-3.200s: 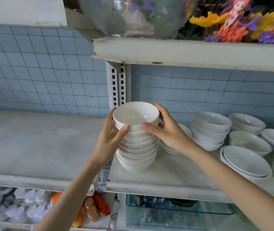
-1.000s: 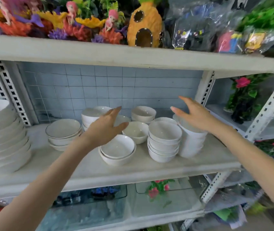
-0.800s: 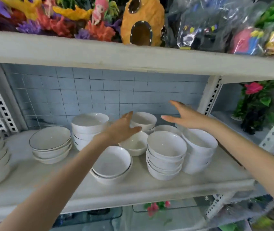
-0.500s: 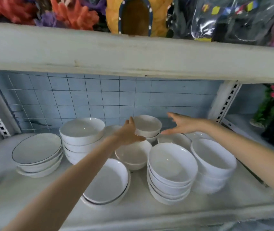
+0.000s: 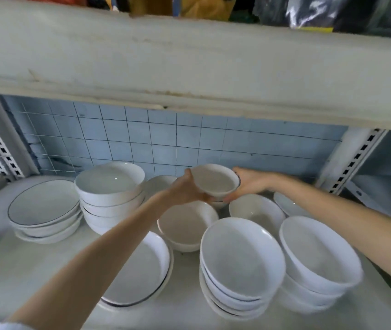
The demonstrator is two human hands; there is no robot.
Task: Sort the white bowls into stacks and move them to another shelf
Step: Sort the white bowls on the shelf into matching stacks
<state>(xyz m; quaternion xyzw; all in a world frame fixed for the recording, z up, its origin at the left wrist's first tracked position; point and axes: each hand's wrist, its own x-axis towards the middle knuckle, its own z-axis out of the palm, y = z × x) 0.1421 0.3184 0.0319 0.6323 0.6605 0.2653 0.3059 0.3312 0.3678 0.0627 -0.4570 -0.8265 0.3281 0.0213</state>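
Observation:
A small white bowl [image 5: 215,180] at the back of the shelf is held between both hands. My left hand [image 5: 185,189] grips its left side and my right hand [image 5: 249,184] cups its right side. Another small bowl shows just under it. A single white bowl [image 5: 187,225] sits in front of it. Stacks of white bowls stand at front centre [image 5: 239,265], front right [image 5: 318,260] and back left [image 5: 111,186].
Shallow dark-rimmed dishes are stacked at the left [image 5: 42,206] and at the front under my left forearm [image 5: 139,270]. The upper shelf board [image 5: 189,67] hangs low over the bowls. A slotted upright [image 5: 356,158] stands at the right, with blue tiles behind.
The view turned from the tall stack on the other shelf to this one and moved closer. Both hands reached to the back and closed around the small bowl.

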